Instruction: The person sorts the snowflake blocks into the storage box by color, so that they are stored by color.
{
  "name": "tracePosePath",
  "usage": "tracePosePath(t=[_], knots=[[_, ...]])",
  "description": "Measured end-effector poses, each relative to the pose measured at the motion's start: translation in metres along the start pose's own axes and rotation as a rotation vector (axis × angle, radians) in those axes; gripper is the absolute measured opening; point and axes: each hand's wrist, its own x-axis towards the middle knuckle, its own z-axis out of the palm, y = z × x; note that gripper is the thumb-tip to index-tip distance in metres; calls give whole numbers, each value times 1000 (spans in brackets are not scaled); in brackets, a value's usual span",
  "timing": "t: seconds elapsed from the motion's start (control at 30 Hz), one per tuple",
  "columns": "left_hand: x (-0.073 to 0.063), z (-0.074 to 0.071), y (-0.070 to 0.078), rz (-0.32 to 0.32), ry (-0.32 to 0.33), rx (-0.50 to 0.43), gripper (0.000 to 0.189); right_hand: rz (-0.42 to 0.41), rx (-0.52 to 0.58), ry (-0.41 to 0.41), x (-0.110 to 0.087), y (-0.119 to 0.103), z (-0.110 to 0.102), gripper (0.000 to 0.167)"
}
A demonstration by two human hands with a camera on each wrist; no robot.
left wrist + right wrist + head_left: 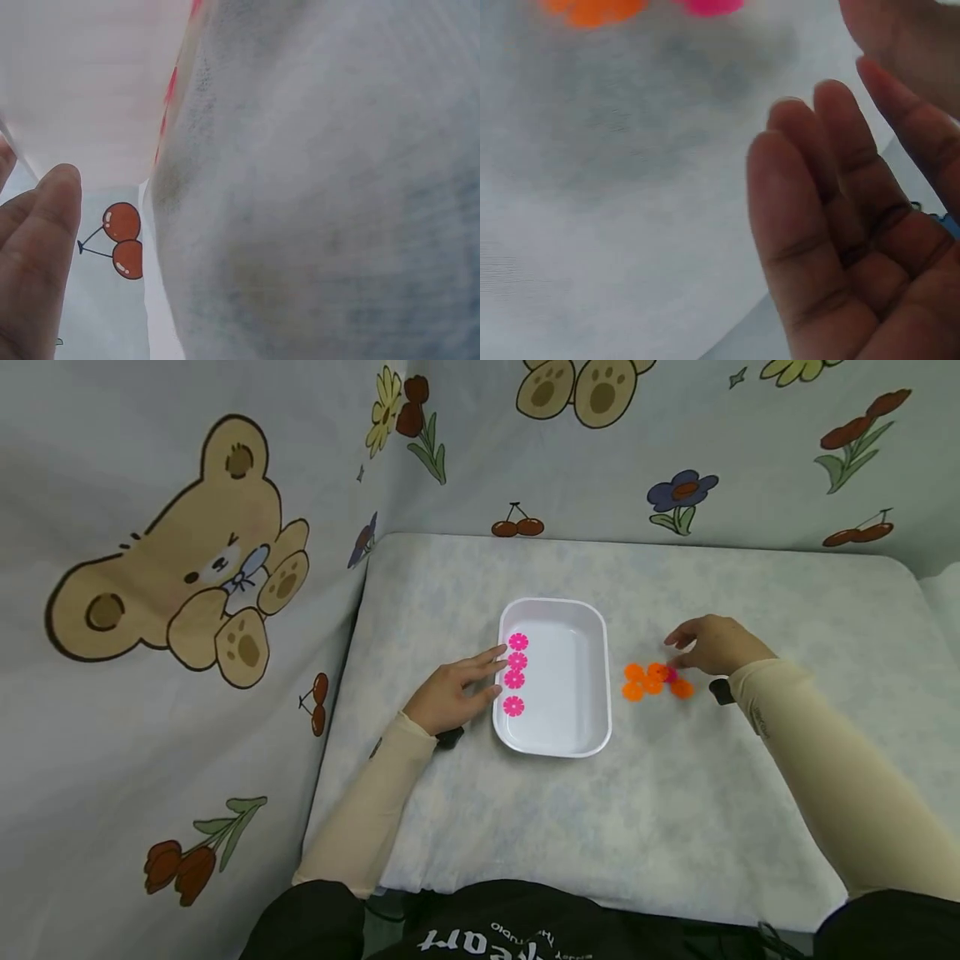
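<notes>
A white tray [573, 685] lies on the table with several pink flower-shaped pieces [514, 679] in a column along its left side. My left hand [453, 692] is at the tray's left rim, fingers extended, fingertips right at the edge; the left wrist view shows its fingers [41, 255] beside the tray wall [97, 82]. To the right of the tray sits a cluster of orange flower-shaped pieces [652, 685], with a pink piece [671, 675] among them. Over that cluster's right side is my right hand [716, 643], thumb near the pink piece, fingers loosely bent around nothing.
A pale cloth covers the table [480, 810]. Printed fabric [457, 460] with bears, flowers and cherries stands along the table's back and left edges. Dark wrist devices [722, 692] sit under both wrists.
</notes>
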Motion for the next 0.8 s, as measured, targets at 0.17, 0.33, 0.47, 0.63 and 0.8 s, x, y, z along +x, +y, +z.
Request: tracePosePath(t=[0.17, 0.33, 0.47, 0.63, 0.8], knots=[[-5, 0, -4, -2, 13, -18, 50, 0, -15, -38, 9, 5, 15, 39], [-5, 0, -4, 18, 24, -35, 50, 0, -36, -25, 14, 2, 22, 32], [-4, -1, -5, 21, 22, -39, 49, 10, -55, -17, 15, 3, 23, 34], [-3, 0, -5, 0, 10, -45, 49, 10, -39, -20, 14, 11, 18, 29], [-1, 1, -4, 0, 1, -41, 49, 29, -10, 6, 6, 8, -5, 20]])
